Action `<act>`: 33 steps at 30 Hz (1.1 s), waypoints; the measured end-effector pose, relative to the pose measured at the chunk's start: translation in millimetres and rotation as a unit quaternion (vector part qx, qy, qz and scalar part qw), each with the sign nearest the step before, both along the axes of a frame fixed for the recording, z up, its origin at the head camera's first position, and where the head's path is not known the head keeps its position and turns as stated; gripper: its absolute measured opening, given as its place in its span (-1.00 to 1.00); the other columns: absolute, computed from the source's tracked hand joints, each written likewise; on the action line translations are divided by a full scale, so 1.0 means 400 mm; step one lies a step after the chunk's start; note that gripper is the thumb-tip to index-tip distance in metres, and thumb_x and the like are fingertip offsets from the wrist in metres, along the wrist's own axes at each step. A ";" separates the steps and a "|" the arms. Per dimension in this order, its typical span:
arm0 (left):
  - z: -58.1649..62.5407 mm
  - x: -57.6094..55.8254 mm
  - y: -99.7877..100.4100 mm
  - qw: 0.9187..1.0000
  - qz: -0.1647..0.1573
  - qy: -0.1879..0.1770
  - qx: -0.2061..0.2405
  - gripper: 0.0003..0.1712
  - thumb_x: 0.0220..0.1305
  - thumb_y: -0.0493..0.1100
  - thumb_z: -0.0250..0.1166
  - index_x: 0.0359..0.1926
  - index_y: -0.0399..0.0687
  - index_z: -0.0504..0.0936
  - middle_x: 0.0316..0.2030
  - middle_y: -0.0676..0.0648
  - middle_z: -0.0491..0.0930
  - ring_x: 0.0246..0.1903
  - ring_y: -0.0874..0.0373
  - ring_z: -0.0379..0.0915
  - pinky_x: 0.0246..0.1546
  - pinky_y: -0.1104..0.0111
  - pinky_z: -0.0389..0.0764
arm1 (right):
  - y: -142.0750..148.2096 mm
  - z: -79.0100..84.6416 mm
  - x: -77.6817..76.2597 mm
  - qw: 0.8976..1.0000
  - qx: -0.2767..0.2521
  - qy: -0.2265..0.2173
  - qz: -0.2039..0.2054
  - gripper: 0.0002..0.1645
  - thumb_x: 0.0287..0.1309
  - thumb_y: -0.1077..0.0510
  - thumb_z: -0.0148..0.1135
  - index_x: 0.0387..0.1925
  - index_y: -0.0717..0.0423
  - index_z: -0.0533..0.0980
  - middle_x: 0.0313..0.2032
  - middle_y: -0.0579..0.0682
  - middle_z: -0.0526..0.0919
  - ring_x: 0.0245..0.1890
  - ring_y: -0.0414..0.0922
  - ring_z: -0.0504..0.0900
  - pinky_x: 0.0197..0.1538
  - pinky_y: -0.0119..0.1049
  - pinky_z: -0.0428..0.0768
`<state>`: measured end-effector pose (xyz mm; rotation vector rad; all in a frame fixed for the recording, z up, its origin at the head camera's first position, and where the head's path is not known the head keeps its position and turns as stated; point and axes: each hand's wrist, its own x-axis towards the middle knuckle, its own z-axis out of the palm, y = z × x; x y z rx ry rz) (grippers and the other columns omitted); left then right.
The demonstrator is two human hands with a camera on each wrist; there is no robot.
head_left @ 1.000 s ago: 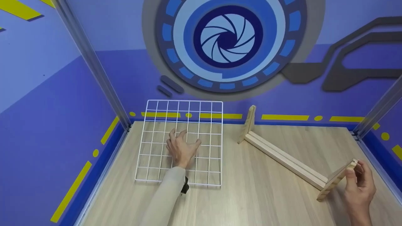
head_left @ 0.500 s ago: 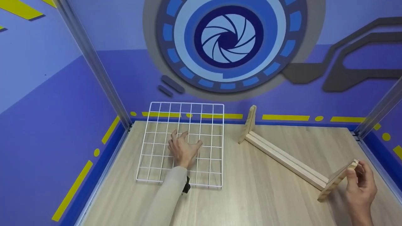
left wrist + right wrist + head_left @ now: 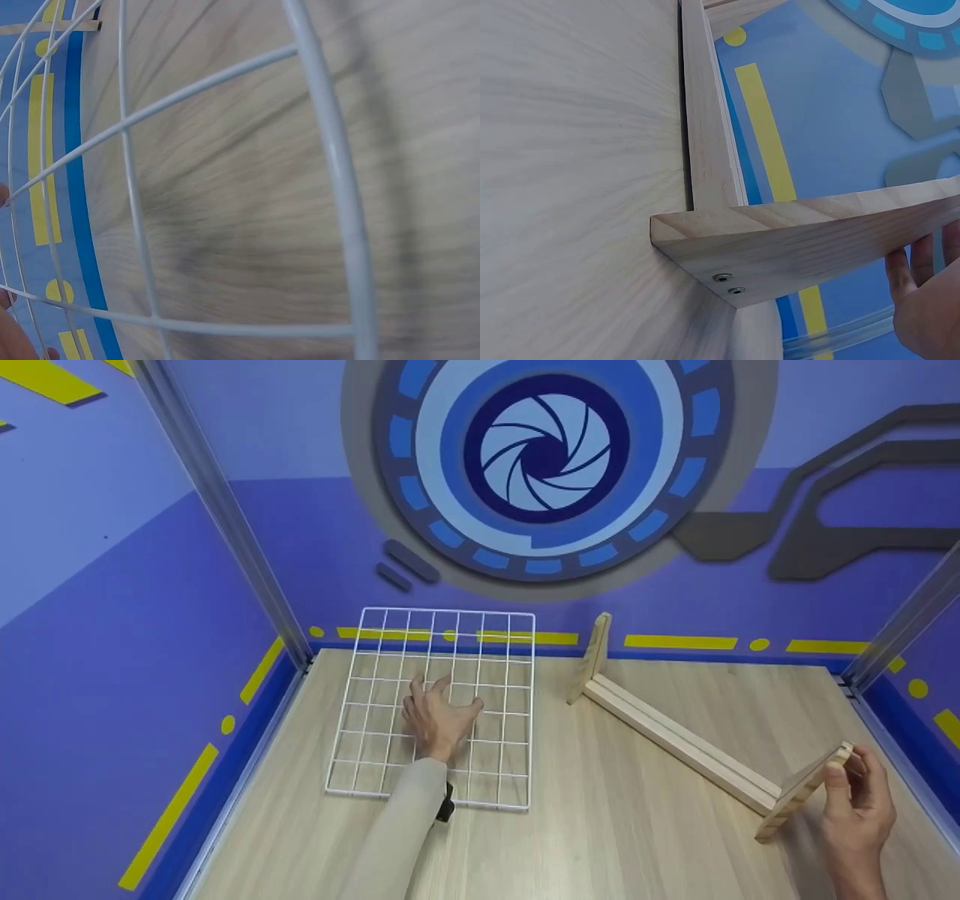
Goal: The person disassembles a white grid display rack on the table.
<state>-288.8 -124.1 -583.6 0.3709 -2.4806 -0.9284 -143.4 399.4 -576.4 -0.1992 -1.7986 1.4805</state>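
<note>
Little has shifted since the earlier frames: the white wire grid (image 3: 439,709) has crept slightly right and toward the person, and both hands stay where they were. The left hand (image 3: 439,718) rests on the grid near its middle, fingers spread and curled down through the mesh, thumb out to the right; whether the fingertips hook the wires cannot be told from the head view. The grid's near edge lies on the wooden desk (image 3: 585,825), while its far edge seems raised toward the purple back wall (image 3: 300,532). In the left wrist view the white wires (image 3: 330,172) pass close over the desk's grain, with a fingertip just showing at the lower left corner. The right hand (image 3: 859,802) pinches the top edge of the near end board (image 3: 802,791) of a wooden stand (image 3: 682,739), thumb in front and fingers behind. The stand's long rail runs diagonally across the desk to its far end board (image 3: 592,656), which stands upright near the wall. The right wrist view shows two screws (image 3: 727,283) in the near board's edge.
</note>
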 end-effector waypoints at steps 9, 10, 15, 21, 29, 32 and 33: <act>-0.026 0.001 -0.004 1.000 0.008 -0.001 -0.011 -0.13 -0.19 0.27 0.68 0.20 0.08 0.77 0.49 -0.19 0.41 0.22 -0.27 0.45 0.22 -0.11 0.45 | -0.004 0.002 0.001 1.000 0.009 -0.002 -0.003 -0.45 0.53 0.40 0.08 0.48 0.25 0.42 0.06 -0.28 0.63 0.10 -0.23 0.52 0.15 -0.54 0.43; -0.029 0.001 -0.003 1.000 0.009 -0.001 -0.011 -0.13 -0.19 0.28 0.68 0.20 0.07 0.78 0.48 -0.20 0.41 0.22 -0.27 0.45 0.21 -0.11 0.45 | -0.005 0.003 0.000 1.000 0.005 0.002 -0.001 -0.45 0.52 0.41 0.08 0.47 0.27 0.42 0.06 -0.27 0.64 0.10 -0.23 0.52 0.16 -0.54 0.43; -0.037 0.000 0.001 1.000 0.009 0.001 0.004 -0.14 -0.19 0.27 0.69 0.18 0.04 0.78 0.47 -0.21 0.41 0.24 -0.29 0.44 0.24 -0.12 0.43 | -0.006 0.004 -0.003 1.000 0.004 0.007 0.002 -0.46 0.52 0.41 0.08 0.46 0.28 0.43 0.05 -0.27 0.65 0.10 -0.22 0.52 0.16 -0.54 0.44; -0.040 -0.004 0.004 1.000 0.009 -0.004 0.003 -0.14 -0.19 0.28 0.69 0.18 0.04 0.78 0.47 -0.20 0.40 0.25 -0.28 0.43 0.26 -0.12 0.41 | -0.003 0.001 -0.005 1.000 -0.009 0.023 0.007 -0.45 0.49 0.45 0.09 0.45 0.31 0.43 0.05 -0.21 0.66 0.10 -0.21 0.54 0.19 -0.55 0.45; -0.042 -0.006 0.004 1.000 0.003 -0.006 0.007 -0.14 -0.18 0.28 0.68 0.19 0.06 0.77 0.46 -0.19 0.39 0.27 -0.28 0.41 0.27 -0.13 0.40 | -0.003 0.004 -0.001 1.000 0.018 0.001 -0.011 -0.45 0.53 0.39 0.09 0.48 0.25 0.41 0.07 -0.27 0.63 0.11 -0.24 0.53 0.18 -0.57 0.44; -0.045 -0.007 0.003 1.000 0.007 -0.005 0.012 -0.14 -0.19 0.27 0.70 0.18 0.05 0.77 0.45 -0.16 0.40 0.26 -0.25 0.41 0.26 -0.11 0.41 | -0.004 0.004 0.002 1.000 0.011 -0.007 -0.010 -0.45 0.54 0.38 0.09 0.48 0.23 0.42 0.07 -0.27 0.63 0.13 -0.23 0.53 0.19 -0.58 0.45; -0.047 -0.007 0.003 1.000 0.008 -0.005 0.013 -0.14 -0.19 0.26 0.70 0.18 0.05 0.77 0.45 -0.15 0.40 0.26 -0.24 0.41 0.26 -0.10 0.41 | -0.004 0.004 0.002 1.000 0.012 -0.009 -0.010 -0.44 0.54 0.38 0.09 0.48 0.23 0.41 0.08 -0.28 0.63 0.14 -0.24 0.53 0.19 -0.59 0.45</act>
